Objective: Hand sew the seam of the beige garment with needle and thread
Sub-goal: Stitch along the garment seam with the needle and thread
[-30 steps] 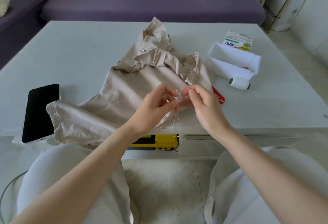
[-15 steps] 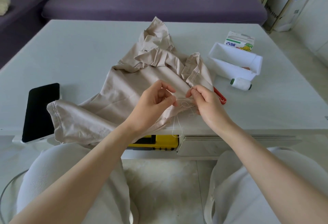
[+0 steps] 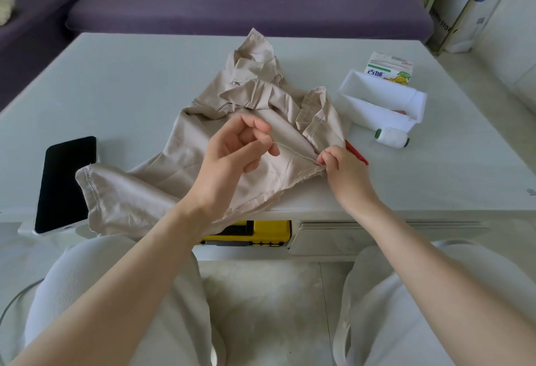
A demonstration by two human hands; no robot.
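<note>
Your left hand (image 3: 232,159) has its grip pinched on the thread (image 3: 293,151), thumb against forefinger, the other fingers curled. The thread runs taut, down and to the right, to your right hand (image 3: 345,174). That hand's grip pinches the edge of the beige garment (image 3: 174,162) just where the thread meets the cloth. The garment lies crumpled on the counter (image 3: 116,90), its near edge hanging over the front. A phone (image 3: 66,182) lies against its hemmed left end. A thread spool (image 3: 392,137), a white box (image 3: 377,104) and a carton (image 3: 388,68) sit to the right.
</note>
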